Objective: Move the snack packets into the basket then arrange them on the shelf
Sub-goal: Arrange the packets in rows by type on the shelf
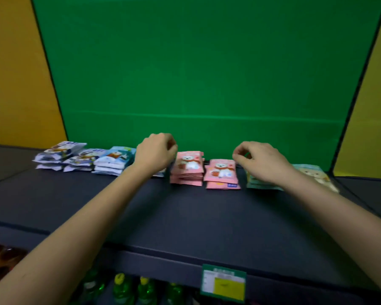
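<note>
Pink packets (187,168) lie between left hand (155,150) and right hand (260,160).

1. Two hands: left hand (155,150), right hand (260,160).
2. Two pink packet stacks (188,168), (221,173).
3. Two dark blue-and-white packet stacks (57,154), (83,160).
4. One light blue packet stack (113,160).
5. Pale green packets (315,176), perhaps two stacks; blurred and partly covered.
6. About four green bottles (121,289) below.
7. One shelf label (223,282).
</note>
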Available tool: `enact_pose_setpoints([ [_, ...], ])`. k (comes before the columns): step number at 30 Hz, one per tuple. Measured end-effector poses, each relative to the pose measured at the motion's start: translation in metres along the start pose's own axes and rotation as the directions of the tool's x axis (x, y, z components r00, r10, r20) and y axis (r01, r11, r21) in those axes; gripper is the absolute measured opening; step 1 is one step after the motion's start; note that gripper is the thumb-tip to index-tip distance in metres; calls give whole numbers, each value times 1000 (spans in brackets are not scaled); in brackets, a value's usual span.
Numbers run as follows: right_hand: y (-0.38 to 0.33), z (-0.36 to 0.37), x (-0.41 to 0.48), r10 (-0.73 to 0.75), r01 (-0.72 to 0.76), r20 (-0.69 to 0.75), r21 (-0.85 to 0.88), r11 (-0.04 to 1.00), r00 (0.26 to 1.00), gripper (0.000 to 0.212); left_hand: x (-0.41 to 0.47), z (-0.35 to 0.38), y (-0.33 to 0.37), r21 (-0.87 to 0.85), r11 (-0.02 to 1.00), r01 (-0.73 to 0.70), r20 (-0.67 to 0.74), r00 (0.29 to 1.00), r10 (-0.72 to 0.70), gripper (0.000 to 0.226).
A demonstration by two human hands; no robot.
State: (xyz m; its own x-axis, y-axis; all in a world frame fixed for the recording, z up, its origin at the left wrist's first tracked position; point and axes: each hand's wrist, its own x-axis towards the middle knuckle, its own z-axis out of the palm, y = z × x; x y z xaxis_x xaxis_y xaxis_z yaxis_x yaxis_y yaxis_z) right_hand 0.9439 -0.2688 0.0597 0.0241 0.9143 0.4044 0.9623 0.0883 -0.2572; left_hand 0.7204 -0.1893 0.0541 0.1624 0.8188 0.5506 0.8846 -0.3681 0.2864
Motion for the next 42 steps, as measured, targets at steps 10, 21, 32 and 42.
enact_pose_setpoints([
  [10,-214,96,41,-34,28,131,45,999,991,23,-53,-88,-252,-33,981,189,-32,981,-190,16],
  [21,-329,159,109,-24,-9,137,235,972,990,28,3,-83,-342,70,976,207,70,975,-212,37],
  [32,-368,210,177,119,-82,253,-152,985,960,60,81,-47,-352,207,934,290,259,905,-338,63],
  [42,-376,237,198,365,-320,279,-195,927,888,83,110,-38,-364,307,942,136,447,853,-269,73],
])
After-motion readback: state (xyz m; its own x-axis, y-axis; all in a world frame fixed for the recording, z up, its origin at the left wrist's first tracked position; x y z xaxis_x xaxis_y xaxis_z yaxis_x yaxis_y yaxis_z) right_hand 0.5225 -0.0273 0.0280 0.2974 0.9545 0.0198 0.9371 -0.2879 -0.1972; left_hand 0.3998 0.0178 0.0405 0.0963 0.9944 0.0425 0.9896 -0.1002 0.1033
